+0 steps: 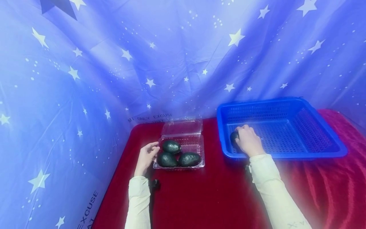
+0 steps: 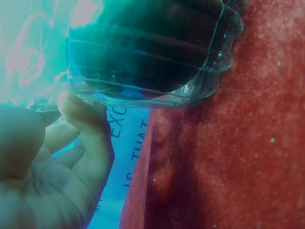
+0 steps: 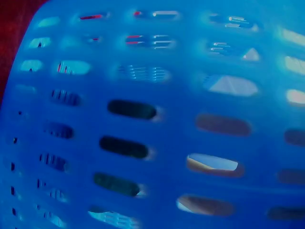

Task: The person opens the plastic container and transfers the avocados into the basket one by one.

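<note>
A clear plastic clamshell box (image 1: 192, 144) stands with its lid (image 1: 181, 128) raised at the back. In it lie three dark green avocados: one behind (image 1: 171, 146), one at front left (image 1: 167, 159), one at front right (image 1: 190, 159). My left hand (image 1: 146, 158) pinches the box's left rim between thumb and fingers; the left wrist view shows the fingers (image 2: 81, 114) at its edge. Inside the blue basket (image 1: 286, 156), near its left end, my right hand (image 1: 248, 140) grips another avocado (image 1: 234, 137), partly covered by the fingers. The basket wall (image 3: 167, 100) fills the right wrist view, with hand and avocado glimpsed through slots.
A red cloth (image 1: 194, 197) covers the table under the box and basket. The basket takes up the right side, and its rim stands up around the right hand. A blue star-patterned curtain (image 1: 183, 63) hangs behind and along the left.
</note>
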Action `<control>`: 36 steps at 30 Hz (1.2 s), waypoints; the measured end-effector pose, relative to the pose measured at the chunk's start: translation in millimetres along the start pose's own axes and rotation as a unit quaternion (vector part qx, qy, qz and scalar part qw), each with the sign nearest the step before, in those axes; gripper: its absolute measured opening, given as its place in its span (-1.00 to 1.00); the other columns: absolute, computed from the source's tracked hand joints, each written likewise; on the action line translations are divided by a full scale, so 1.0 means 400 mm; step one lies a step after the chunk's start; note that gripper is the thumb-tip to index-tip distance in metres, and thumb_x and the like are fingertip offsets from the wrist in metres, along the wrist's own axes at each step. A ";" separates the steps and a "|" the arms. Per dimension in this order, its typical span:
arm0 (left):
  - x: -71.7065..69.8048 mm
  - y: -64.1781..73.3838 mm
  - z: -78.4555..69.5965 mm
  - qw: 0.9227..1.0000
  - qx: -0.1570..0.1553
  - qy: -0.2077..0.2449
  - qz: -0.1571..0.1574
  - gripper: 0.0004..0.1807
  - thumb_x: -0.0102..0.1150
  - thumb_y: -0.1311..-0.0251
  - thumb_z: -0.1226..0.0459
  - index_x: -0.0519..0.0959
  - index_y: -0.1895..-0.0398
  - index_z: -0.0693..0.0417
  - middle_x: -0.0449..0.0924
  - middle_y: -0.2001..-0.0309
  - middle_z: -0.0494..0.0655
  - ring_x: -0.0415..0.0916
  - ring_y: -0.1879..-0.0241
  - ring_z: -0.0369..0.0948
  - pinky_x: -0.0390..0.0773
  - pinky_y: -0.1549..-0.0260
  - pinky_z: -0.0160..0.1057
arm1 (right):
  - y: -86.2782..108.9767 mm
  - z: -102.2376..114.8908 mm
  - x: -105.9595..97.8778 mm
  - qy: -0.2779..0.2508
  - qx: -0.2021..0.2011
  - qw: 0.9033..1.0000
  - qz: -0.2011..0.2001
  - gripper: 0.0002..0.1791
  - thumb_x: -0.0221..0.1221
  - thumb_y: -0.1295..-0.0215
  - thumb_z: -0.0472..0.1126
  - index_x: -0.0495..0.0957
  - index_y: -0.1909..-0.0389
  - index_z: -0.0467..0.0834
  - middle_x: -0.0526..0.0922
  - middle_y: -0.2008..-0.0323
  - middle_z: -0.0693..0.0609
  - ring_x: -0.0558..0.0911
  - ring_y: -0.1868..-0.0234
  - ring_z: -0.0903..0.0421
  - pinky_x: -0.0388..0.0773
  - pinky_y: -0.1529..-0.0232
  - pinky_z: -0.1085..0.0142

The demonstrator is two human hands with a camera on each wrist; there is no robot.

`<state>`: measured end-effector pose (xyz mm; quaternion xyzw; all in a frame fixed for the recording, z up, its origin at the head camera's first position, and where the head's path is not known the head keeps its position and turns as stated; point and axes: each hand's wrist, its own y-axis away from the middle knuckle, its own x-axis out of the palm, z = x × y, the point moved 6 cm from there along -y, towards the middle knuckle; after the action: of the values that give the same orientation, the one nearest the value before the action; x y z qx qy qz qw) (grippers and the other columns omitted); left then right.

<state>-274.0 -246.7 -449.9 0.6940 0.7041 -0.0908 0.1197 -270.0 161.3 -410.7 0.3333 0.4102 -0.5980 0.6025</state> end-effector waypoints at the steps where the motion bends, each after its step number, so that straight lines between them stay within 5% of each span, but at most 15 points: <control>1: 0.001 0.006 -0.012 1.000 0.002 -0.002 0.001 -0.58 0.17 -0.33 0.40 0.48 -0.22 0.41 0.54 0.15 0.45 0.43 0.51 -0.24 0.50 0.61 -0.40 | 0.001 -0.001 0.000 0.000 0.002 1.000 0.001 -0.55 0.18 -0.30 -0.31 0.46 -0.17 -0.40 0.44 -0.09 -0.46 0.40 -0.17 -0.44 0.48 0.05 -0.38; 17: 0.001 0.017 -0.030 1.000 0.003 -0.001 -0.001 -0.59 0.17 -0.33 0.42 0.49 -0.21 0.42 0.59 0.22 0.33 0.45 0.51 -0.23 0.50 0.59 -0.40 | 0.001 0.043 -0.029 -0.042 -0.028 0.997 -0.055 -0.46 0.15 -0.34 -0.26 0.34 -0.27 -0.42 0.41 -0.16 -0.43 0.37 -0.22 -0.38 0.43 -0.11 -0.31; 27: 0.001 0.022 -0.035 1.000 -0.001 -0.009 -0.002 -0.59 0.17 -0.33 0.40 0.50 -0.21 0.39 0.62 0.21 0.30 0.45 0.52 -0.21 0.53 0.57 -0.39 | 0.024 0.155 -0.033 -0.052 -0.112 0.987 -0.106 -0.49 0.21 -0.31 -0.25 0.42 -0.24 -0.34 0.46 -0.11 -0.30 0.46 -0.14 -0.25 0.60 0.04 -0.15; 36: 0.002 0.015 -0.028 1.000 0.000 -0.004 0.003 -0.58 0.17 -0.33 0.40 0.48 -0.22 0.39 0.62 0.22 0.26 0.45 0.52 -0.21 0.52 0.59 -0.39 | 0.036 0.246 0.001 -0.058 -0.181 0.976 -0.102 -0.48 0.32 -0.25 -0.23 0.46 -0.18 -0.32 0.50 -0.08 -0.22 0.48 -0.15 -0.16 0.56 -0.14 -0.04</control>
<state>-268.6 -242.6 -439.1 0.6960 0.7013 -0.0928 0.1228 -246.2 74.4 -368.9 0.1401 0.5079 -0.5901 0.6117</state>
